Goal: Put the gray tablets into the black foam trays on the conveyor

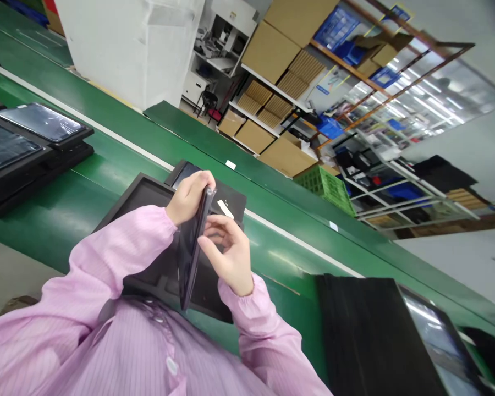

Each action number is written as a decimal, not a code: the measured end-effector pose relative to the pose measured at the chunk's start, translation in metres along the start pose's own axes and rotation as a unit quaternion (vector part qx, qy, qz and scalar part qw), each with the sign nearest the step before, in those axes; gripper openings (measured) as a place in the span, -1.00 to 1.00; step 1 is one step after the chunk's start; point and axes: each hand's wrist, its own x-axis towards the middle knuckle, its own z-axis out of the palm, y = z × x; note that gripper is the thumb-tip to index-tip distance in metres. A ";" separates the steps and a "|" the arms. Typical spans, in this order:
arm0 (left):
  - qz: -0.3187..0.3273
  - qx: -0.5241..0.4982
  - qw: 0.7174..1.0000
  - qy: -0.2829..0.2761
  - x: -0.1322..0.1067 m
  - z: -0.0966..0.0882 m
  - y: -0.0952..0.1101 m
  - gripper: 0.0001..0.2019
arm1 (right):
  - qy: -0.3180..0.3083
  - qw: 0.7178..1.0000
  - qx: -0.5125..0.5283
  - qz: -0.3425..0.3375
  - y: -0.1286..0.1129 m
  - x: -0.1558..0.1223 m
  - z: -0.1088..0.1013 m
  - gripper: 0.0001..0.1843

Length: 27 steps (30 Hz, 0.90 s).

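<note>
I hold a thin dark tablet-like panel (192, 250) on its edge, tilted upright over a black tray (140, 192) on the green conveyor belt. My left hand (190, 195) grips the panel's top edge from the left. My right hand (226, 253) rests against its right face, fingers curled near the top. A small white label (225, 208) shows on a dark panel just behind my hands. Both sleeves are pink.
Black trays with glossy screens (41, 124) are stacked at the left on the belt (107, 148). A black stack of trays (371, 335) and another screen (437, 330) lie at the lower right. Shelves with cardboard boxes (272, 49) and a green crate (328, 187) stand beyond the belt.
</note>
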 end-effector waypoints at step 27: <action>-0.020 0.017 0.997 0.076 -0.014 0.026 -0.006 -0.48 | 0.131 0.990 -0.029 -0.053 0.002 -0.035 0.012 -0.92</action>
